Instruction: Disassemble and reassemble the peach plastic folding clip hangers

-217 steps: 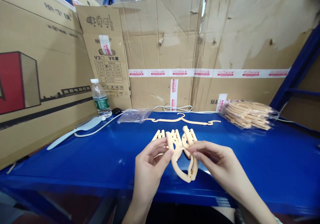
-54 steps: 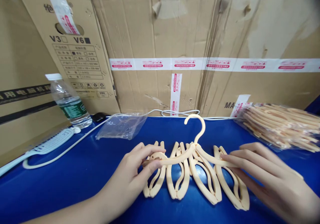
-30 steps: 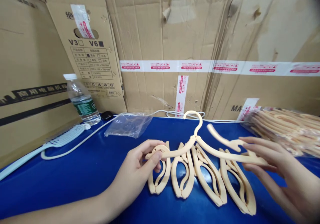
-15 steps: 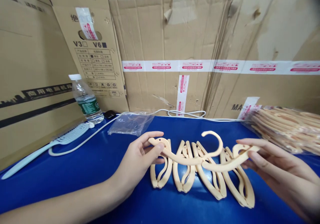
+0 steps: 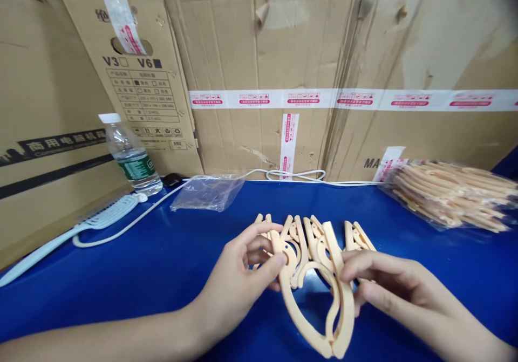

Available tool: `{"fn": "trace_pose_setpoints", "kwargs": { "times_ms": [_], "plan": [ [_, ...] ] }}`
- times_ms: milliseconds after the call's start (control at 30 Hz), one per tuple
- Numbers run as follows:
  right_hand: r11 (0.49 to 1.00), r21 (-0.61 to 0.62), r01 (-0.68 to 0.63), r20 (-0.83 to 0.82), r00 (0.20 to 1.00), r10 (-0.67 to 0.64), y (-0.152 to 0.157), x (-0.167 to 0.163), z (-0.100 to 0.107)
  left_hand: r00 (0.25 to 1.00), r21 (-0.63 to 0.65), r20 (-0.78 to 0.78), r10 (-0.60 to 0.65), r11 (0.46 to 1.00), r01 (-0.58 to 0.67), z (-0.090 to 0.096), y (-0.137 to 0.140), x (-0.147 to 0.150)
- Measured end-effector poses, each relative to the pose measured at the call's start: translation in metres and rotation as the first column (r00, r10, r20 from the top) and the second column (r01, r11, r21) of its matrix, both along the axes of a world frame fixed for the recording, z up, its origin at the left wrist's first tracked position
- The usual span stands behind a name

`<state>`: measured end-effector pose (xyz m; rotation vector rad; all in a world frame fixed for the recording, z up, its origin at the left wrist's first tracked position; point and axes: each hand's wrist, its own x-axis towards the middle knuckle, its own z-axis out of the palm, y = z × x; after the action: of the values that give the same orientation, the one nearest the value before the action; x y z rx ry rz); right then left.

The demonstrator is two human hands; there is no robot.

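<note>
Between my two hands is a beige folding clothes hanger (image 5: 302, 323), its arms bent up into a narrow V with the hook tucked inside. My left hand (image 5: 246, 270) pinches the left arm between thumb and fingers. On the other arm, my right hand (image 5: 388, 284) grips with thumb and fingertips. Behind it, several folded hangers (image 5: 298, 238) of the same kind lie in a row on the blue table (image 5: 154, 275); my hands and the held hanger partly cover them.
At the back right lies a plastic bag of stacked hangers (image 5: 453, 192). A clear plastic bag (image 5: 206, 193), a white cable (image 5: 162, 203), a water bottle (image 5: 135, 159) and a pale blue hairbrush (image 5: 93, 224) are at the back left. Cardboard boxes (image 5: 251, 43) wall the table.
The hanger went from spread wide to folded, its two arms swung up and its hook now between them. My hands came closer together and the camera view shifted slightly.
</note>
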<state>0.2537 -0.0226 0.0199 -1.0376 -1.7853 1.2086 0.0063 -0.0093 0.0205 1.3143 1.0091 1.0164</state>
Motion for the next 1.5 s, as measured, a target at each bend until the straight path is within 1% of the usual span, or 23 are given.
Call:
{"fn": "trace_pose_setpoints", "kwargs": {
  "times_ms": [100,167,267,367,467,600,667,767,833,933,1000,1067,1133,1233,1300,1400,1500],
  "plan": [
    [0.995,-0.09,-0.034,0.073,0.996,0.041,-0.009,0.004,-0.007,0.999,0.008,-0.004,-0.038,0.999,0.038,-0.001,-0.004,0.002],
    [0.986,-0.158,-0.054,0.085,0.994,0.068,-0.012,0.009,-0.015,0.999,0.018,0.005,-0.053,0.998,0.053,-0.001,-0.006,0.002],
    [0.956,-0.249,-0.152,0.009,0.987,0.159,-0.015,0.014,-0.022,0.998,0.031,0.043,-0.052,0.998,0.05,-0.003,-0.006,0.002],
    [0.921,-0.302,-0.247,-0.102,0.969,0.226,-0.015,0.014,-0.021,0.994,0.029,0.109,-0.011,1.0,0.007,-0.007,-0.005,0.001],
    [0.916,-0.297,-0.271,-0.141,0.961,0.238,-0.014,0.013,-0.018,0.992,0.045,0.125,-0.021,0.999,0.015,-0.01,-0.004,-0.001],
    [0.925,-0.278,-0.259,-0.12,0.965,0.235,-0.013,0.012,-0.015,0.997,0.137,0.008,-0.072,0.988,0.07,-0.006,-0.005,-0.001],
    [0.917,-0.289,-0.275,-0.106,0.961,0.255,-0.013,0.013,-0.014,0.996,0.188,-0.043,-0.083,0.978,0.09,-0.004,-0.006,0.0],
    [0.898,-0.303,-0.32,-0.126,0.947,0.296,-0.014,0.014,-0.016,0.992,0.224,-0.071,-0.107,0.967,0.12,-0.004,-0.009,0.001],
    [0.892,-0.297,-0.342,-0.153,0.939,0.309,-0.016,0.014,-0.02,0.989,0.225,-0.081,-0.121,0.965,0.136,-0.006,-0.01,0.002],
    [0.89,-0.278,-0.361,-0.188,0.929,0.318,-0.017,0.013,-0.027,0.984,0.168,-0.089,-0.152,0.972,0.165,-0.008,-0.011,0.002],
    [0.896,-0.261,-0.361,-0.186,0.929,0.32,-0.017,0.013,-0.028,0.983,0.141,-0.084,-0.162,0.975,0.173,-0.008,-0.01,0.001],
    [0.911,-0.231,-0.343,-0.139,0.938,0.318,-0.016,0.013,-0.023,0.984,0.141,-0.092,-0.15,0.977,0.162,-0.008,-0.009,0.001],
    [0.92,-0.204,-0.336,-0.032,0.941,0.336,-0.013,0.014,-0.013,0.985,0.144,-0.103,-0.141,0.977,0.155,-0.008,-0.009,0.0],
    [0.921,-0.184,-0.343,0.146,0.917,0.37,-0.01,0.016,0.003,0.978,0.126,-0.067,-0.198,0.971,0.205,-0.01,-0.01,0.0],
    [0.92,-0.18,-0.347,0.201,0.903,0.38,-0.01,0.018,0.008,0.97,0.127,-0.018,-0.241,0.962,0.241,-0.012,-0.013,0.0],
    [0.937,-0.171,-0.304,0.255,0.905,0.34,-0.012,0.024,0.006,0.957,0.135,0.006,-0.29,0.949,0.286,-0.011,-0.015,-0.001],
    [0.974,-0.091,-0.207,0.332,0.916,0.226,-0.016,0.036,-0.003,0.942,0.175,-0.029,-0.333,0.926,0.333,-0.009,-0.015,-0.004]
  ]
}}
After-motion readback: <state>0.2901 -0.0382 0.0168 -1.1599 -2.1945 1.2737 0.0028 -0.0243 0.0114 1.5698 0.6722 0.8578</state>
